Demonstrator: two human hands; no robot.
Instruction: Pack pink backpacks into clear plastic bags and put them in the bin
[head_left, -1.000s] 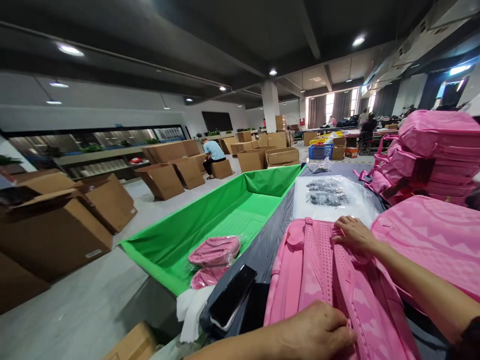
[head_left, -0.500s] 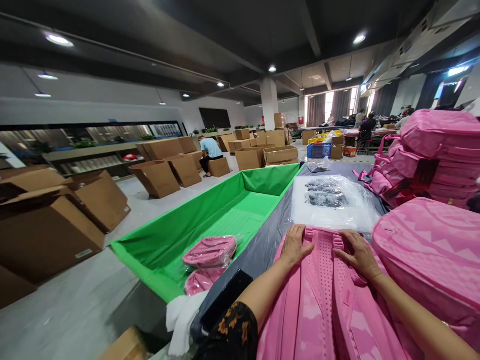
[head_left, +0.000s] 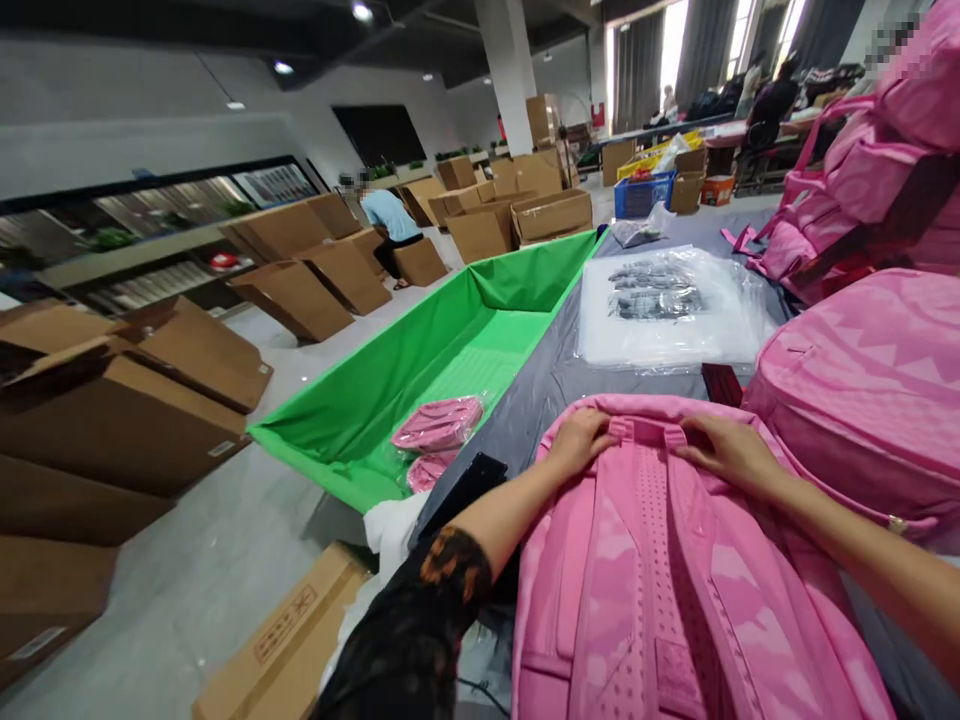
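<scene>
A pink backpack [head_left: 660,590] lies back side up on the grey table [head_left: 540,385] right in front of me. My left hand [head_left: 581,440] grips its top left corner, fingers curled over the edge. My right hand [head_left: 724,450] grips the top right corner beside the carry handle. Both hands are closed on the bag's upper rim. A second pink backpack [head_left: 870,390] lies just to the right, touching my right forearm. Beyond the bag sits a stack of clear plastic bags [head_left: 667,305] with black print.
A green fabric bin [head_left: 420,370] along the table's left side holds two bagged pink packs [head_left: 439,425]. A dark phone [head_left: 469,485] lies at the table edge. More pink backpacks [head_left: 877,180] are piled at the right. Cardboard boxes [head_left: 127,420] cover the floor; a person [head_left: 386,220] sits far back.
My left hand moved from the bag's near end up to its top left corner. The view then tilted down and the bag's top edge came closer to me.
</scene>
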